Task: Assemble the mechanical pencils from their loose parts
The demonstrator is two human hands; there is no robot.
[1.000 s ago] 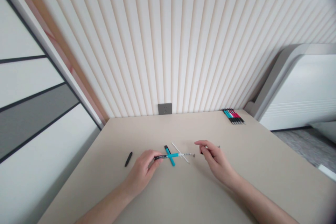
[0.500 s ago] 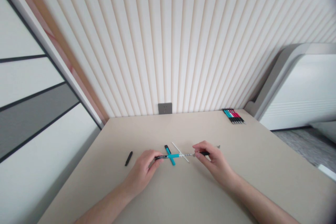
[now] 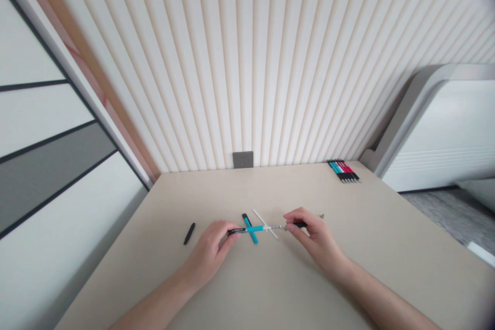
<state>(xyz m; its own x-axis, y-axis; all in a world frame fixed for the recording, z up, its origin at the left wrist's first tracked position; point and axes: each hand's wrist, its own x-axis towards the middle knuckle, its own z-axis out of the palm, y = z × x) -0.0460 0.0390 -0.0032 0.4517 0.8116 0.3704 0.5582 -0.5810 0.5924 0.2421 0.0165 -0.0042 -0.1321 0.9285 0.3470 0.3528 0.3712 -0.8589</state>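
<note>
My left hand (image 3: 217, 240) is closed on the black end of a teal and black pen (image 3: 255, 229), held level over the table. A thin pale refill (image 3: 274, 227) sticks out of the pen's right end. My right hand (image 3: 311, 233) pinches a black pen grip (image 3: 300, 224) with a silvery tip, just right of the refill's end. Whether the two touch is too small to tell. Beneath the held pen lie a teal pen barrel (image 3: 253, 237) with a black end and a thin white refill (image 3: 261, 219), both slanted.
A black pen part (image 3: 189, 233) lies to the left of my left hand. Just past my right hand shows a small silvery piece (image 3: 322, 215). Several teal, white and red pens (image 3: 343, 170) lie in a row at the table's back right. A dark wall socket (image 3: 243, 160) sits behind the table (image 3: 216, 193).
The pen and the black grip have shifted very slightly to the left. Both hands keep nearly the same place and hold.
</note>
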